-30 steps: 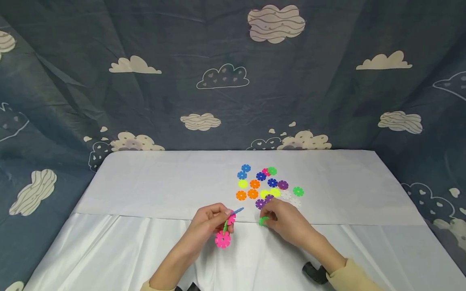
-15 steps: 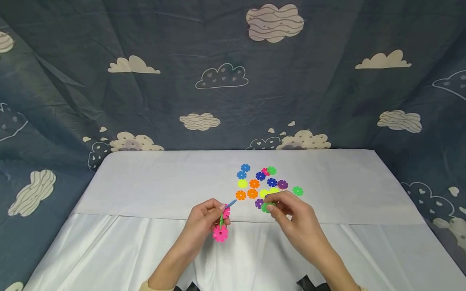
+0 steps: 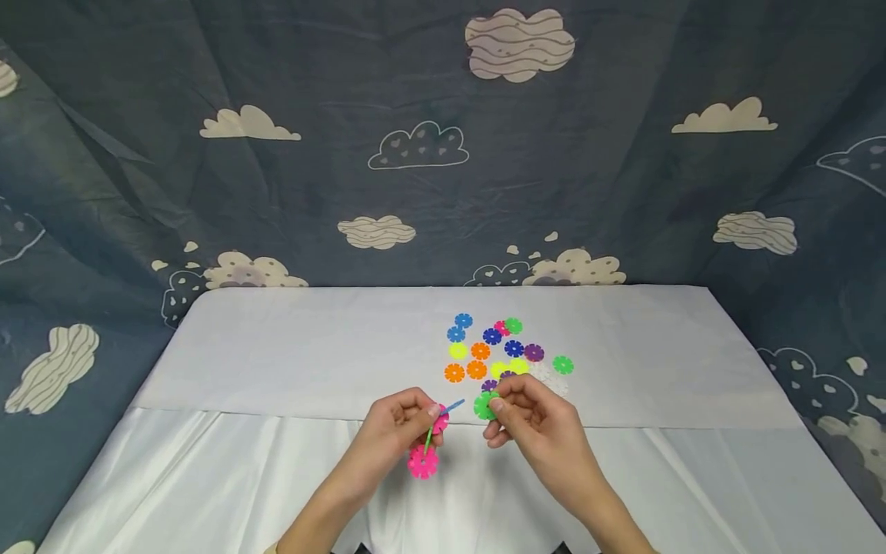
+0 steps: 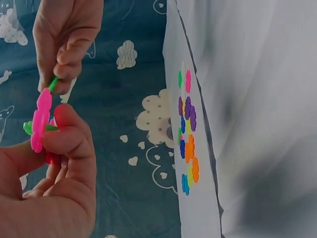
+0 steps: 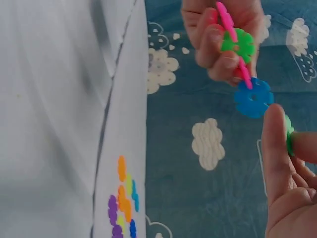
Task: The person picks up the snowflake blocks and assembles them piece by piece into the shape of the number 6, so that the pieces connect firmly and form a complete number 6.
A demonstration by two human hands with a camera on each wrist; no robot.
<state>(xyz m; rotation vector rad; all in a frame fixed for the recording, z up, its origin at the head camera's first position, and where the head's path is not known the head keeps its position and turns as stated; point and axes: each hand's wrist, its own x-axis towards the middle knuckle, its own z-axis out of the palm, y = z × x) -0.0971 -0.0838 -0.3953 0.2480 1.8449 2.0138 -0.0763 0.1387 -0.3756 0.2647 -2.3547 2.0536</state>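
Note:
My left hand [image 3: 391,431] pinches a short chain of flower-shaped interlocking discs. A pink disc [image 3: 423,462] hangs at its lower end; a green disc [image 5: 238,45] and a second pink disc [image 5: 244,74] come between that and the blue disc [image 5: 253,97] at the other end. In the head view the blue one appears edge-on, pointing toward the right hand. Between thumb and fingers my right hand [image 3: 543,423] holds a loose green disc [image 3: 484,405], face toward the head camera. A narrow gap separates it from the blue disc in the head view.
Beyond the hands, several loose discs lie on the white-covered table [image 3: 311,346], among them orange [image 3: 454,373], dark blue [image 3: 492,336], purple [image 3: 534,352] and green [image 3: 564,365]. Pale discs [image 3: 550,378] sit beside them. A cloud-print curtain [image 3: 311,192] hangs behind the table.
My right hand has lifted the green disc from near the table, turned it face-on and moved it left toward the chain. My left hand rose slightly, then came back down, still holding the chain.

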